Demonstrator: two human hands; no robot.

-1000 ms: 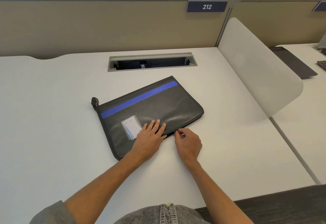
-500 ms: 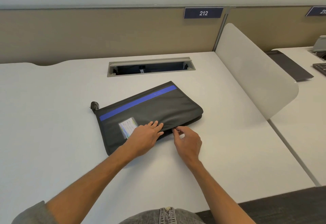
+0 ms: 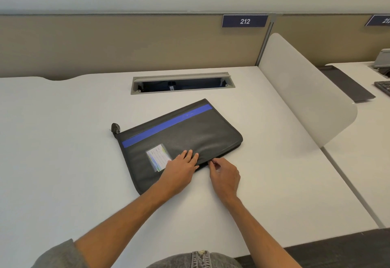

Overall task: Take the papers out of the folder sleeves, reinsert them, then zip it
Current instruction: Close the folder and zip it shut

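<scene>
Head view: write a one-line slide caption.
Left hand presses flat on the closed black folder while right hand pinches its zipper pull.

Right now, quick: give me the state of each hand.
Left hand: open, fingers flat, pressing on the zip folder.
Right hand: closed, pinching the zipper pull at the folder's near edge.

the folder [image 3: 190,132] looks like matt dark woven cloth with a smooth blue band; its label pocket [image 3: 158,157] is glossy clear plastic; the table [image 3: 63,162] is smooth, matt white.
</scene>
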